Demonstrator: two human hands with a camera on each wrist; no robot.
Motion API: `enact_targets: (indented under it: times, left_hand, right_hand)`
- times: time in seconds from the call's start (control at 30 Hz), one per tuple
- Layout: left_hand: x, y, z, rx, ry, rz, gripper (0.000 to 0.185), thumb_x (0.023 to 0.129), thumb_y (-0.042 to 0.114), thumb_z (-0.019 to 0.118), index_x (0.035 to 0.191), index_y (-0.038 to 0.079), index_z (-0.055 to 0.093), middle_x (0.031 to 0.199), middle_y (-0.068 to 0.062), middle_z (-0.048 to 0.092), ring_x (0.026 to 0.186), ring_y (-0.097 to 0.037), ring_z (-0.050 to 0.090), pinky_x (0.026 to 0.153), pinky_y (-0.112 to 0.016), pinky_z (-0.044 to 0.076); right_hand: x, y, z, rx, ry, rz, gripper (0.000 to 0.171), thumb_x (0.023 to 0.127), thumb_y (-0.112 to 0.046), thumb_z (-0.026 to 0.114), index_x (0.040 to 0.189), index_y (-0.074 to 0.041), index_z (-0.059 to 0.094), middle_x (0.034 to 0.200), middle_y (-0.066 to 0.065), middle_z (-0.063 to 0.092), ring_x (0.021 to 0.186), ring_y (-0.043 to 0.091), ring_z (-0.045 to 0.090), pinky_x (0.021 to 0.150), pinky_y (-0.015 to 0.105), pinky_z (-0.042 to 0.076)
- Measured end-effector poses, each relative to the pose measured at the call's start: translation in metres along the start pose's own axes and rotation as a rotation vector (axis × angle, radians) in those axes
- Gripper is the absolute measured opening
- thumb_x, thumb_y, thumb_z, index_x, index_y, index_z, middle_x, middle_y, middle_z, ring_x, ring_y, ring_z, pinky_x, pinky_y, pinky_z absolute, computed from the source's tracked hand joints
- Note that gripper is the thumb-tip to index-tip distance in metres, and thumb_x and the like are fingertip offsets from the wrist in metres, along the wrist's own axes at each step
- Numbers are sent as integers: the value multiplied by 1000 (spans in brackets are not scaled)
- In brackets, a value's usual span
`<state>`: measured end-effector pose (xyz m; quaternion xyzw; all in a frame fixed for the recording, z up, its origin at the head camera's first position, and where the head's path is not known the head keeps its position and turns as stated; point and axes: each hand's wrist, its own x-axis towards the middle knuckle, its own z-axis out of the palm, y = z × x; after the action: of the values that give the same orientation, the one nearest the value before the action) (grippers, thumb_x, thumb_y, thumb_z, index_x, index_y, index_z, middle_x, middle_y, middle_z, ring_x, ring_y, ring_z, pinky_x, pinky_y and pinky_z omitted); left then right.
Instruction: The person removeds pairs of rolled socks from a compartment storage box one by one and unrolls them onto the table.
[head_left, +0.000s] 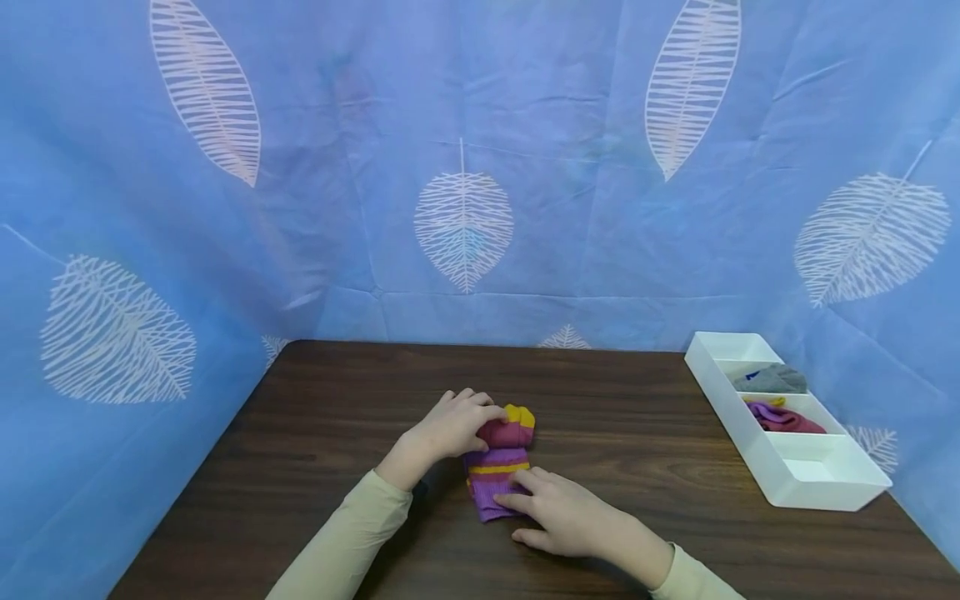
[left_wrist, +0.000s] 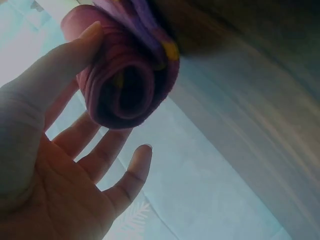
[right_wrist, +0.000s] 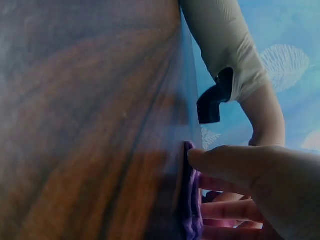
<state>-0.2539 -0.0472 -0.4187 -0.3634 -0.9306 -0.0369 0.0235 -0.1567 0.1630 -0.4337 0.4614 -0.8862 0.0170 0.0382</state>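
Note:
A purple, maroon and yellow sock (head_left: 498, 477) lies on the dark wood table, partly rolled up from its far end. It may be a pair laid together; I cannot tell. My left hand (head_left: 453, 423) grips the maroon roll, thumb on the near side and fingers over the far side. Seen end-on in the left wrist view, the roll (left_wrist: 122, 95) shows a spiral of layers. My right hand (head_left: 566, 511) rests its fairly straight fingers on the flat purple cuff. In the right wrist view, the thumb touches the edge of the cuff (right_wrist: 191, 205).
A white divided box (head_left: 780, 467) stands at the table's right side. One compartment holds a grey sock (head_left: 772, 379), another a purple and maroon sock (head_left: 795, 419). Blue cloth (head_left: 465, 317) with white leaf prints hangs behind and beside the table (head_left: 615, 400).

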Motion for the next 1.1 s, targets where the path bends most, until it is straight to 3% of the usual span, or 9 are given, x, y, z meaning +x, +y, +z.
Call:
enact_targets:
  times: [0.2, 0.67, 0.93, 1.1]
  left_hand:
    - [10, -6, 0, 32, -1, -4, 47, 83, 36, 76, 127, 26, 60, 124, 2, 63, 113, -21, 58, 91, -44, 47]
    - [36, -24, 3, 108, 35, 0, 45, 84, 32, 77, 123, 18, 59, 115, -1, 66, 105, -20, 64, 86, -42, 51]
    - [50, -39, 10, 112, 108, -1, 30, 85, 23, 76, 109, 18, 57, 103, 0, 65, 93, -19, 66, 74, -37, 53]
    - [60, -43, 11, 121, 98, 14, 19, 90, 17, 71, 104, 18, 59, 100, -1, 62, 89, -18, 64, 71, -34, 52]
  right_hand:
    - [1, 0, 2, 7, -26, 33, 45, 91, -37, 67, 132, -20, 62, 136, 7, 57, 119, 21, 57, 97, 37, 51]
    - [0, -2, 1, -22, -79, 48, 49, 91, -39, 67, 136, -24, 58, 138, 5, 57, 124, 20, 55, 97, 37, 51]
    - [0, -1, 1, -5, -80, 51, 50, 90, -39, 67, 136, -23, 58, 137, 5, 58, 124, 21, 55, 97, 37, 52]
    - [1, -1, -1, 5, -79, 53, 49, 90, -38, 68, 136, -22, 59, 136, 6, 58, 123, 21, 56, 96, 38, 52]
